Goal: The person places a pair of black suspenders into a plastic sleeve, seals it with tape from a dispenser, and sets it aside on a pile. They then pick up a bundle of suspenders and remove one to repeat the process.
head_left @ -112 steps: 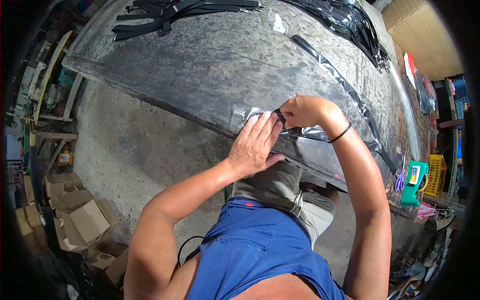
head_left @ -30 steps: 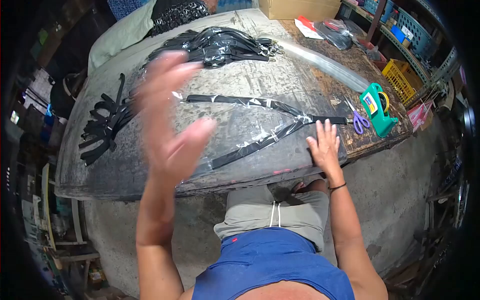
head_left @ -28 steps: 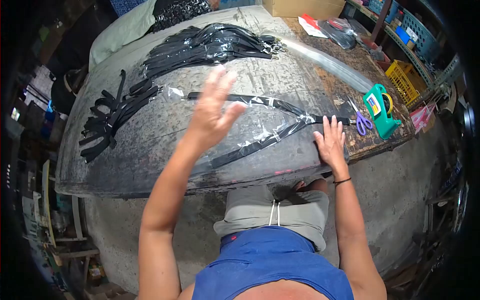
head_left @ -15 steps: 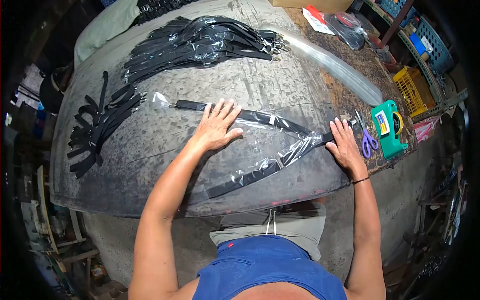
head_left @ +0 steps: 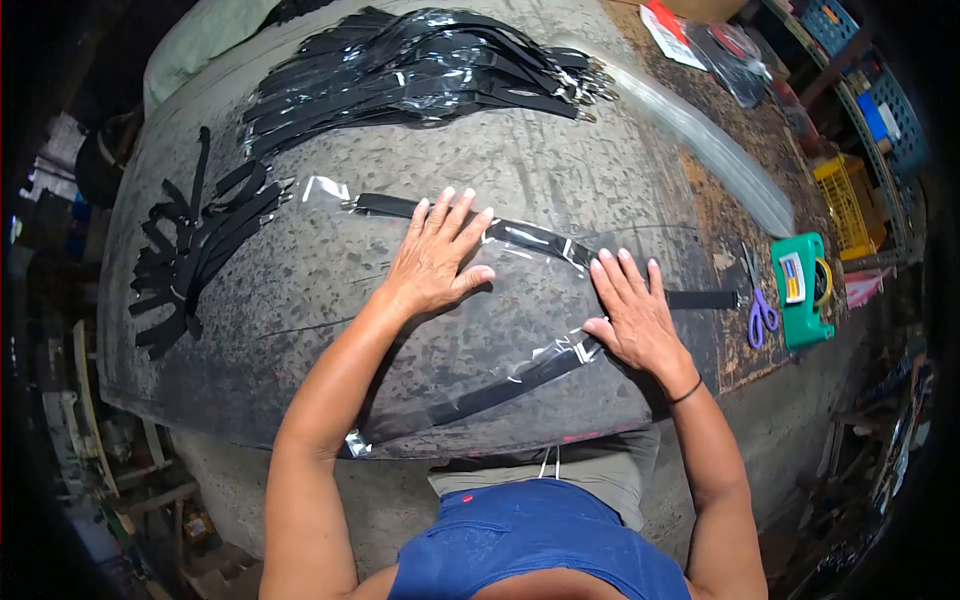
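Note:
A black strap in clear plastic (head_left: 525, 237) lies across the grey tabletop in a sideways Y, its two arms spreading to the left. My left hand (head_left: 440, 250) rests flat with fingers spread on the upper arm of the strap. Over the point where the arms join lies my right hand (head_left: 635, 310), palm down, fingers extended, hiding the joint. The single black tail (head_left: 703, 299) sticks out to its right. The lower arm (head_left: 515, 385) slants down toward the table's front edge. A metal clip shows at the upper arm's left end.
Wrapped black straps (head_left: 410, 75) are piled at the back. Loose black straps (head_left: 190, 260) lie at the left. Clear plastic sleeves (head_left: 710, 145) stretch along the right, near purple scissors (head_left: 762, 318), a green tape dispenser (head_left: 802, 290) and a yellow crate (head_left: 843, 207).
My right hand has moved left from the tail onto the joint, uncovering the tail. The lower arm's plastic lies flatter and reaches farther left. The view has shifted slightly.

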The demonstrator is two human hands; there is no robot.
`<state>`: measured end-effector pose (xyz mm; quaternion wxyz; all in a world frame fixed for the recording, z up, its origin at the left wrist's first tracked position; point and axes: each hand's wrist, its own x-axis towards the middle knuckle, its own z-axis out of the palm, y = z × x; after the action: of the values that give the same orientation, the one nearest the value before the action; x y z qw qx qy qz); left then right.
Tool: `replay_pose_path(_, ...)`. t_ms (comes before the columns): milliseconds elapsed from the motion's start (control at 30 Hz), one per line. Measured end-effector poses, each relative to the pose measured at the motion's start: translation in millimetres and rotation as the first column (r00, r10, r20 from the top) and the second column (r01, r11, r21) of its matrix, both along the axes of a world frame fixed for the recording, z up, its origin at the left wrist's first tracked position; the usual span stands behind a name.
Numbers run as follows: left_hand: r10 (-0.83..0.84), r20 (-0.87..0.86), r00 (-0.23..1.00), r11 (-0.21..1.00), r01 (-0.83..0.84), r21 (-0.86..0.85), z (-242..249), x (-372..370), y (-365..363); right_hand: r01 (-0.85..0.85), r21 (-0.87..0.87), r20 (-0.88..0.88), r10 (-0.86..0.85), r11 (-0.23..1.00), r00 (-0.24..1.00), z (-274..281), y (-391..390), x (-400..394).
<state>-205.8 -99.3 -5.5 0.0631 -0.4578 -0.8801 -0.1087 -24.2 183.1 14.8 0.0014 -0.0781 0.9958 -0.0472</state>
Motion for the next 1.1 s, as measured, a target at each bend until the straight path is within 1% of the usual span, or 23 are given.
replay_pose_path(33,0.021,-0.001,1.000,1.000,-0.021,-0.007,1,-3,-7,-0.011,0.013,0.001,0.011,1.000,1.000,2,0,-1)
replay_pose_path(67,0.123,0.032,0.992,0.981,-0.126,0.149,6,-7,-16,-0.011,0.024,-0.002,0.011,1.000,1.000,5,-1,-1)
replay_pose_path(100,0.235,0.065,0.970,0.925,-0.244,0.292,11,-12,-31,-0.004,0.030,0.001,0.004,1.000,1.000,8,-4,-2)
replay_pose_path(167,0.485,0.092,0.870,0.755,-0.470,0.457,10,-29,-65,0.004,0.011,0.035,-0.004,1.000,0.999,9,-5,-3)
replay_pose_path(233,0.643,0.366,0.673,0.546,-0.738,0.398,3,-54,-110,-0.005,0.010,0.020,0.005,1.000,1.000,6,-5,-3)
replay_pose_path(267,0.672,0.346,0.655,0.526,-0.751,0.399,6,-62,-122,-0.018,0.020,0.007,0.018,1.000,1.000,4,-3,-3)
replay_pose_path(300,0.577,0.652,0.493,0.359,-0.869,0.339,10,-69,-130,-0.043,0.008,-0.004,0.043,0.999,0.999,2,-3,-3)
replay_pose_path(333,0.382,0.877,0.290,0.213,-0.952,0.221,11,-76,-135,-0.030,0.015,0.004,0.030,0.999,1.000,2,-3,-2)
replay_pose_path(367,0.391,0.873,0.291,0.201,-0.953,0.228,11,-83,-138,-0.012,0.026,0.013,0.012,1.000,1.000,2,-3,-2)
replay_pose_path(433,0.112,0.976,0.189,0.068,-0.981,0.183,8,-94,-141,-0.015,0.017,0.024,0.014,1.000,1.000,1,-3,-2)
replay_pose_path(500,-0.021,0.983,0.182,-0.038,-0.983,0.181,10,-102,-135,-0.016,0.025,0.016,0.015,1.000,1.000,0,-2,-1)
replay_pose_path(567,0.010,0.975,0.220,-0.131,-0.967,0.220,5,-112,-128,-0.014,0.023,0.004,0.014,1.000,1.000,0,-3,-2)
replay_pose_path(600,0.007,0.976,0.219,-0.125,-0.968,0.219,3,-118,-127,-0.008,0.015,0.009,0.008,1.000,1.000,1,-4,-3)
replay_pose_path(667,0.066,0.960,0.271,-0.211,-0.937,0.279,0,-129,-119,0.011,0.011,0.018,-0.011,1.000,1.000,2,-4,-1)
replay_pose_path(700,0.063,0.961,0.269,-0.203,-0.939,0.277,-1,-129,-114,0.007,0.008,0.011,-0.007,1.000,1.000,2,-4,-1)
replay_pose_path(767,-0.033,0.905,0.424,-0.333,-0.858,0.390,2,-130,-107,0.001,0.003,0.001,-0.001,1.000,1.000,1,-4,0)
replay_pose_path(800,-0.058,0.873,0.484,-0.295,-0.844,0.448,3,-127,-103,0.002,0.007,0.005,-0.002,1.000,1.000,1,-4,0)
replay_pose_path(833,-0.057,0.873,0.485,-0.294,-0.843,0.450,3,-123,-98,0.003,0.011,0.009,-0.003,1.000,1.000,1,-4,-1)
replay_pose_path(900,0.308,0.716,0.626,0.033,-0.759,0.650,4,-109,-83,0.003,0.010,0.005,-0.003,1.000,1.000,1,-4,-1)
replay_pose_path(933,0.379,0.628,0.680,0.178,-0.719,0.671,4,-97,-75,0.002,0.012,0.002,-0.002,1.000,1.000,0,-4,-1)
replay_pose_path(1000,0.477,0.381,0.792,0.484,-0.599,0.638,8,-65,-62,-0.004,0.017,-0.004,0.004,1.000,1.000,-1,-3,0)
replay_pose_path(1033,0.450,0.392,0.802,0.611,-0.597,0.520,9,-53,-59,-0.008,0.022,-0.010,0.008,1.000,1.000,-1,-3,-1)
replay_pose_path(1100,0.380,0.260,0.888,0.818,-0.453,0.353,-4,-43,-62,-0.008,0.019,-0.002,0.008,1.000,1.000,0,-3,0)
